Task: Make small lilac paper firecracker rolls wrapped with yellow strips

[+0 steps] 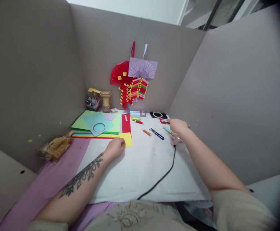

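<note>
My left hand [116, 147] rests on the white sheet [140, 166] with its fingers curled on the edge of a small yellow paper piece [127, 139]. A red paper strip [126, 124] lies just beyond it. My right hand [178, 127] reaches to the far right of the sheet, fingers closed over something I cannot make out, beside a light blue object [167, 129] and the end of a black cable [164, 175]. Small blue-handled scissors [157, 133] and an orange stick [146, 132] lie between my hands.
A stack of coloured paper [95, 125] with a tape ring [99, 127] lies at the left. A jar [105, 100] and pen cup [92, 103] stand at the back. Paper fans and firecracker strings [134, 81] hang on the grey cardboard wall. A black tape holder [158, 115] sits at the back right.
</note>
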Tool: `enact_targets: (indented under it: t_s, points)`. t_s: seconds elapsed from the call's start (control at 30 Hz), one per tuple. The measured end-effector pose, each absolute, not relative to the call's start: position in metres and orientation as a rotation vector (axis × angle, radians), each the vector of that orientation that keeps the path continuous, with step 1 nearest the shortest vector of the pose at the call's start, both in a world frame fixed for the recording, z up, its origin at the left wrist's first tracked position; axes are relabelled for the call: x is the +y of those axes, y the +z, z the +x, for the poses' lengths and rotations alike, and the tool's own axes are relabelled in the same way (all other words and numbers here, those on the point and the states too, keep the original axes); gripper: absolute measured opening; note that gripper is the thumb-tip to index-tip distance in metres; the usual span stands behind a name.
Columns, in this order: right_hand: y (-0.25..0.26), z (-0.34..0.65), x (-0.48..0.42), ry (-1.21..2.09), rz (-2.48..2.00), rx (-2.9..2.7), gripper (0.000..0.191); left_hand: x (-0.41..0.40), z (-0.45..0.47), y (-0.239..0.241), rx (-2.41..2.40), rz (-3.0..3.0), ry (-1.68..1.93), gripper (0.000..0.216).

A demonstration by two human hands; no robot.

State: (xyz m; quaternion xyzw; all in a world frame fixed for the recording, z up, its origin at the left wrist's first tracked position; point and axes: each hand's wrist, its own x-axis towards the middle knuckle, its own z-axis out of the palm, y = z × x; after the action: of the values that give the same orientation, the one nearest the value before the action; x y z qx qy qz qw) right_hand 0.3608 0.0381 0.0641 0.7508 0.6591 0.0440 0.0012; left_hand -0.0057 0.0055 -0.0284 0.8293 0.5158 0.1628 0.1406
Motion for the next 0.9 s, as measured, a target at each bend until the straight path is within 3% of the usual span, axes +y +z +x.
enact_targets:
  t_s: [0.1,0.17,0.33,0.53,0.9]
  points:
    - [0.073,0.343,0.032,0.126,2.380,2.064,0.040,0.009,-0.013,-0.027,1.504,2.335,0.415,0.021]
    - [0.070,0.320,0.024,-0.028,2.257,2.359,0.029,0.011,-0.016,-0.026,1.511,2.319,0.414,0.022]
    - [0.025,0.249,-0.008,-0.333,1.708,2.994,0.032,0.017,-0.018,-0.029,1.424,2.361,0.466,0.026]
    - [-0.022,0.229,-0.015,-0.434,1.914,2.960,0.021,0.022,-0.023,-0.031,1.124,2.478,0.476,0.031]
    - [-0.032,0.234,-0.013,-0.366,1.845,2.970,0.016,0.022,-0.022,-0.031,0.997,2.579,0.295,0.035]
